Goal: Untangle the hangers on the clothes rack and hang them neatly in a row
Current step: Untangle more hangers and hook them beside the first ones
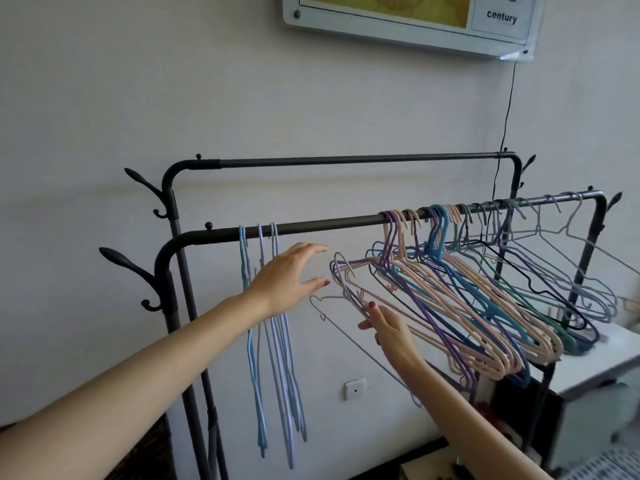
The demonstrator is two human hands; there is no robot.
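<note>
"century" on wall sign, top right.

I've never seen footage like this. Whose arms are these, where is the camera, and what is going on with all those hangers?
There is no machine here: these are a person's two bare arms, filmed by one wide-angle camera worn on the head, looking forward and down. In front stands a dark metal clothes rack with two rails; the front rail carries the hangers. At its left end a few blue hangers already hang straight, side by side. To the right is a tangled bunch of hangers in pink, purple, blue and green, all leaning and crossed. The right hand pinches a few hangers at the near edge of that bunch. The left hand is open, empty, reaching toward them. A framed board hangs on the wall above.
</note>
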